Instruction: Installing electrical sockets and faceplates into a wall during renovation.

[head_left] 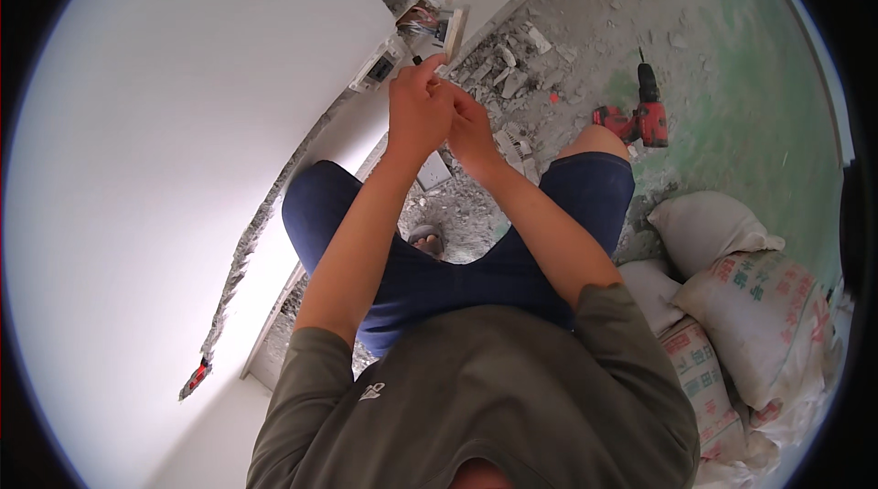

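Observation:
My left hand [421, 118] and my right hand [470, 130] meet in front of the wall, low down, with their fingers closed together. A small pale piece [441, 72] shows at the fingertips; its kind is hidden. Just beyond my left hand is a thin tool-like thing with a dark end [417, 60]; whether I hold it cannot be told. Close by, a wall box with a dark socket part [378, 68] sits in the white wall. Farther up, loose wires [420, 17] come out of a rough opening, beside a pale-edged fitting [455, 32] standing off the wall.
A red and black cordless drill [648, 114] stands on the dusty floor beyond my right knee. Broken rubble [515, 73] lies along the wall foot. A white cover plate [433, 171] is between my legs. Stuffed woven sacks [754, 315] are piled at right. A chased groove [240, 260] runs along the wall.

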`<state>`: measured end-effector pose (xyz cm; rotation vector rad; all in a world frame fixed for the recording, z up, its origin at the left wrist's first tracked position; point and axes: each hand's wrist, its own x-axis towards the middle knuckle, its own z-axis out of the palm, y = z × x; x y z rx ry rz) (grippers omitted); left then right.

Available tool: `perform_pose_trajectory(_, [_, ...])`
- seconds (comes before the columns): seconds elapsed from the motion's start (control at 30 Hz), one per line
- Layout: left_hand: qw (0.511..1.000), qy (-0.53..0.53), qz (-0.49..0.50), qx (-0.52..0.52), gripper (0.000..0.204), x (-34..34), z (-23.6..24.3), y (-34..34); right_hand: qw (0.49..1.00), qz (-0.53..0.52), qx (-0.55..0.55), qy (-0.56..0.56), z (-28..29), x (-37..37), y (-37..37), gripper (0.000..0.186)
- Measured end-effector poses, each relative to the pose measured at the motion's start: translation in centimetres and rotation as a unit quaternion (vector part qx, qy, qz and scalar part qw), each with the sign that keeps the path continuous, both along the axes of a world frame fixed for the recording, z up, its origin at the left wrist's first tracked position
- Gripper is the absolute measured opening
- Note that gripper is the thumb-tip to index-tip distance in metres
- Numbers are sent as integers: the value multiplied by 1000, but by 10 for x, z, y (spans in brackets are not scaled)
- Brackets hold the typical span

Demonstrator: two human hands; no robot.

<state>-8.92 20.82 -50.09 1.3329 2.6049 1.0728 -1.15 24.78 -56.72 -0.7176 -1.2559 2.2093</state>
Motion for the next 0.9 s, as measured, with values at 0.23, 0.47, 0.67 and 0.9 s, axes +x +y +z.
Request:
perform_pose_trajectory(0.23, [944,-330,21,20,48,-28,-2,0,999,-9,-33,1,-1,-3,-1,31])
perform_pose_trajectory(0.47, [833,-553,-25,-22,56,-23,41,2,985,38,-165,34,1,-5,10,28])
perform_pose_trajectory(0.67, [755,-653,-59,10,66,-31,35,-1,988,16,-155,-15,17,-16,20,26])
perform_pose_trajectory(0.9, [703,-704,-93,44,70,-35,33,-1,997,-36,32,-68,18,-12,17,27])
